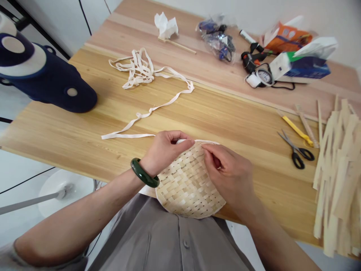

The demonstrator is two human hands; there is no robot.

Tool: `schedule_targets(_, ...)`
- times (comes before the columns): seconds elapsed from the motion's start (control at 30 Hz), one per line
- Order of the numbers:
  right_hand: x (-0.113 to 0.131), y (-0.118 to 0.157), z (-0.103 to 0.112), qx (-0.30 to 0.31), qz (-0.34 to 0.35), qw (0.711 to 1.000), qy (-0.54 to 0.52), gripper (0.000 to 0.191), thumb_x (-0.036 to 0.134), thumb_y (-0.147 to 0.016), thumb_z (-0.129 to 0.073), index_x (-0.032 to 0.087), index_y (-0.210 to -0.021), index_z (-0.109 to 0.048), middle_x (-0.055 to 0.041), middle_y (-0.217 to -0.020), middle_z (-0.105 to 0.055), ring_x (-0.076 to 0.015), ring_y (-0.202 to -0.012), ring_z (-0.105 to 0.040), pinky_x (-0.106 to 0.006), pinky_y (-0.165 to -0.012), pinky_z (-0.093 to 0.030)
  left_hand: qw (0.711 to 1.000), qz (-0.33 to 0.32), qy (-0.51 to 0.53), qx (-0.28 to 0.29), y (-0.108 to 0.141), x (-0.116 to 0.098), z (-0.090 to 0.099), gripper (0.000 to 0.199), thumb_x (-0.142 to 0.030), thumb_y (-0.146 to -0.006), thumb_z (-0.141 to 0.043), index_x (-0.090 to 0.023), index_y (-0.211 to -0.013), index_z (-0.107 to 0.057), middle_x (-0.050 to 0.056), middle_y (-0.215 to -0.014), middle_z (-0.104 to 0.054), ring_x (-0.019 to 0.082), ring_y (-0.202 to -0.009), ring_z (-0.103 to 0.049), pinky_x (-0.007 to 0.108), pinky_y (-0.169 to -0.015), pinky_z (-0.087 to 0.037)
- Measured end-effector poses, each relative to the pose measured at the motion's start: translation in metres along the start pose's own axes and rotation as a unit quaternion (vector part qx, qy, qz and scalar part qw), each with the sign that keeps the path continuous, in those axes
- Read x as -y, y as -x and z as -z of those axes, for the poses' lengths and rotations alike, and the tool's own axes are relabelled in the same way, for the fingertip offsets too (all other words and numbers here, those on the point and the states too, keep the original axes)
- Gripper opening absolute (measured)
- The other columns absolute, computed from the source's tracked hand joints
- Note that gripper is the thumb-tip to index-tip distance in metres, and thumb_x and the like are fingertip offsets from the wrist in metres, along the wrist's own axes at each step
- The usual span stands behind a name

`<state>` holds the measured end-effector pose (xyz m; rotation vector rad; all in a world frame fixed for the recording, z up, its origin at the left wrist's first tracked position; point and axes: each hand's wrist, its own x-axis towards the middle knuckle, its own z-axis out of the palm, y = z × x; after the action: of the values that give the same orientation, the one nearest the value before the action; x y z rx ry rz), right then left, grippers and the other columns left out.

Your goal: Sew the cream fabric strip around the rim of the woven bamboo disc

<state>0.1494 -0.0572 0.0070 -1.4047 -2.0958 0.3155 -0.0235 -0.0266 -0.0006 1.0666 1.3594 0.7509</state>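
Observation:
A woven piece (191, 180) of pale flat strips, round along its lower side, rests between my hands at the table's front edge, against my shirt. White binding runs along its border. My left hand (169, 145), a green bangle on its wrist, grips the far edge with the thumb on top and the fingers behind. At the same edge, just right of it, my right hand (229, 167) is closed in a pinch; whatever lies between its fingertips is too small to make out. From behind my left hand a white cloth tape (166, 103) trails across the table to a loose heap.
Scissors (296, 148) and a yellow-handled tool (297, 130) lie at right, beside a pile of pale strips (338, 177). Tissue packs (307, 67), a glue gun (251, 62) and bagged items (217, 37) stand farther back. A dark blue object (53, 79) occupies the left.

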Motion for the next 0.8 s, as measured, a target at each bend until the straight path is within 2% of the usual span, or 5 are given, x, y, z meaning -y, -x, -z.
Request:
schedule_targets(0.4,0.008,-0.006,0.005,0.032,0.003,0.998,0.045,0.022,0.012,-0.090,-0.052,0.016,-0.073,-0.067,-0.0028,-0.073,-0.070,-0.0142,-0.064,-0.063,-0.027,-0.058,-0.038,0.998,-0.041,-0.054,-0.019,0.004,-0.004,0.000,0.018,-0.032,-0.078,-0.068,-0.014,-0.074,-0.070,-0.003,-0.064,-0.061,0.009,-0.057,-0.045,0.021,-0.052,-0.034)
schedule_targets(0.57,0.019,-0.015,0.010,0.069,0.021,0.986,0.149,0.023,0.012,-0.087,-0.052,0.017,-0.066,-0.061,0.0001,-0.057,-0.059,-0.0128,-0.049,-0.051,-0.028,-0.049,-0.026,0.991,-0.074,-0.105,-0.031,0.007,-0.007,-0.005,0.017,-0.030,-0.078,-0.068,-0.015,-0.073,-0.071,-0.003,-0.062,-0.061,0.008,-0.055,-0.042,0.022,-0.051,-0.032)
schedule_targets(0.67,0.024,-0.017,0.014,0.078,0.013,0.975,0.207,0.016,0.013,-0.087,-0.055,0.017,-0.073,-0.060,0.0005,-0.057,-0.059,-0.0137,-0.047,-0.051,-0.027,-0.047,-0.023,0.988,-0.079,-0.122,-0.044,0.008,-0.008,-0.007,0.017,-0.030,-0.078,-0.067,-0.015,-0.072,-0.071,-0.004,-0.058,-0.058,0.008,-0.053,-0.040,0.022,-0.051,-0.031)
schedule_targets(0.8,0.025,-0.010,0.020,0.051,0.003,0.973,0.226,0.007,0.019,-0.089,-0.057,0.016,-0.083,-0.060,0.0015,-0.058,-0.060,-0.0133,-0.045,-0.051,-0.026,-0.046,-0.023,0.988,-0.077,-0.126,-0.045,0.008,-0.009,-0.005,0.015,-0.028,-0.079,-0.066,-0.015,-0.071,-0.071,-0.006,-0.056,-0.056,0.007,-0.051,-0.038,0.022,-0.052,-0.032)
